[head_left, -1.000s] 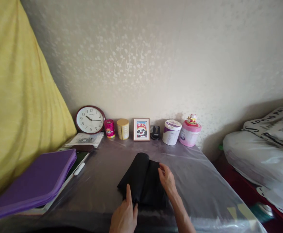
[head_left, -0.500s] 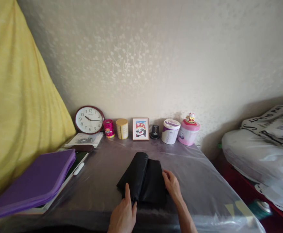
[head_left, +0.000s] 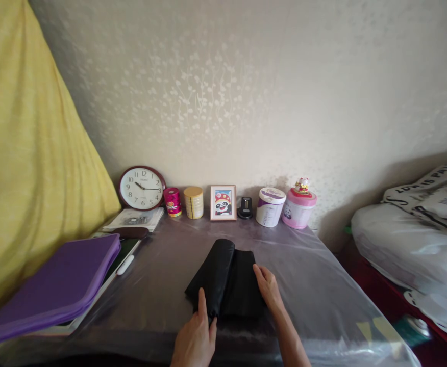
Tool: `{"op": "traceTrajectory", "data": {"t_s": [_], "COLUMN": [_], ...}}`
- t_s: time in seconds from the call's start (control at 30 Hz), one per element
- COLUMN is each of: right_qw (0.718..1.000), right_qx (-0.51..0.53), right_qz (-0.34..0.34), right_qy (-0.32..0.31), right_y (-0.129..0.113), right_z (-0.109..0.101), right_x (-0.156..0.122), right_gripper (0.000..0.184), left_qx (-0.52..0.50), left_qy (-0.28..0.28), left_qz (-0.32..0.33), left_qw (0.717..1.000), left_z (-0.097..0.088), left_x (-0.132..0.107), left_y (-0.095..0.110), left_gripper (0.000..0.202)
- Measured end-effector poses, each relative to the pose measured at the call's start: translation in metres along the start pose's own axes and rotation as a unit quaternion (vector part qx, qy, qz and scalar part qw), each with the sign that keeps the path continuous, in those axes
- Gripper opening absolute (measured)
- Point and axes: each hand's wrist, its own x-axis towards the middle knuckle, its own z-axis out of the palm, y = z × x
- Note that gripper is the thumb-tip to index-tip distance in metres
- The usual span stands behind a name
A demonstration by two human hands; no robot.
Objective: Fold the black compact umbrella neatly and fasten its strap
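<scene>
Black fabric near the tabletop's front edge is pinched by left hand, seemingly steadying folds; right hand's grip unclear.

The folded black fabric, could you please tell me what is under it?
The folded black fabric lies over the grey table, which shows beyond its far edge and on both sides. Whatever is directly beneath it or inside its folds is covered, so I cannot tell.

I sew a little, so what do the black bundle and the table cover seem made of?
Black bundle: probably synthetic fabric, faintly glossy; it folds softly, with a sheen along the rounded fold. Table cover: likely shiny plastic film; bright, streaky reflections and wrinkles suggest it.
</scene>
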Motion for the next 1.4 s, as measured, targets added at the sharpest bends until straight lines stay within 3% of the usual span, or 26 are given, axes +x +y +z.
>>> {"op": "traceTrajectory", "data": {"t_s": [0.2,0.47,0.77,1.13,1.4], "right_qw": [1.000,0.994,0.989,0.998,0.979], "right_qx": [0.018,0.102,0.142,0.020,-0.172], "right_qz": [-0.022,-0.021,-0.022,-0.038,-0.073], "right_qy": [0.011,-0.014,-0.038,-0.051,-0.087], "right_y": [-0.002,-0.026,-0.054,-0.080,-0.092], "right_z": [0.003,-0.003,0.024,0.079,0.094], "right_x": [0.003,0.003,0.011,0.020,0.011], "right_gripper": [0.045,0.047,0.043,0.037,0.032], "left_qx": [-0.005,-0.019,-0.020,-0.020,-0.007], "left_qy": [-0.003,-0.008,-0.007,-0.026,-0.036], "left_qz": [-0.002,-0.001,0.000,-0.003,-0.004], "left_qw": [1.000,1.000,1.000,0.999,0.999], "left_z": [0.001,-0.001,0.002,-0.003,-0.003], "left_x": [0.001,0.001,0.003,0.002,0.004], "left_y": [0.000,0.000,-0.002,0.000,0.000], "left_gripper": [0.062,0.063,0.063,0.061,0.053]}}
